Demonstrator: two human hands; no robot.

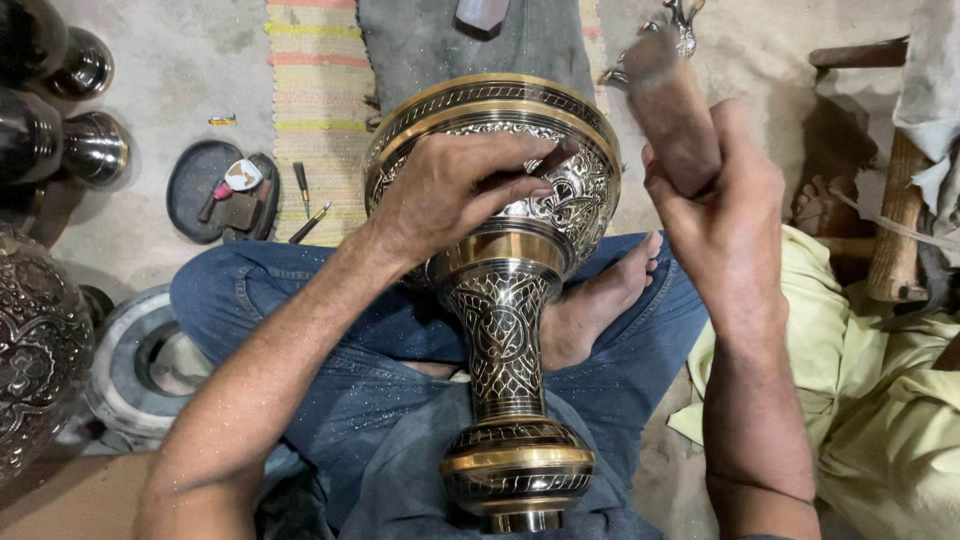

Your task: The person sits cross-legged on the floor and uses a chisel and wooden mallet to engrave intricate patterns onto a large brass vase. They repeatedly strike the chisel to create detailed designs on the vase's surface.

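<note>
Workshop floor (180, 60): engraved brass vase (500, 300) across lap; left hand (450, 190) pinches small chisel (545, 165) against vase bowl; right hand (725, 200) grips raised wooden mallet (665, 105).

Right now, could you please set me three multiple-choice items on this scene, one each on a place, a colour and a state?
1. Where does the engraved vase lie?
A. across the person's lap
B. on a shelf
C. in a sink

2. What colour are the person's trousers?
A. red
B. blue
C. white

3. What is the right hand doing?
A. lying flat on the floor
B. hanging open
C. gripping a mallet

Answers: 1 A, it rests on crossed legs under the left hand; 2 B, blue denim; 3 C, fingers wrap its handle.
</note>
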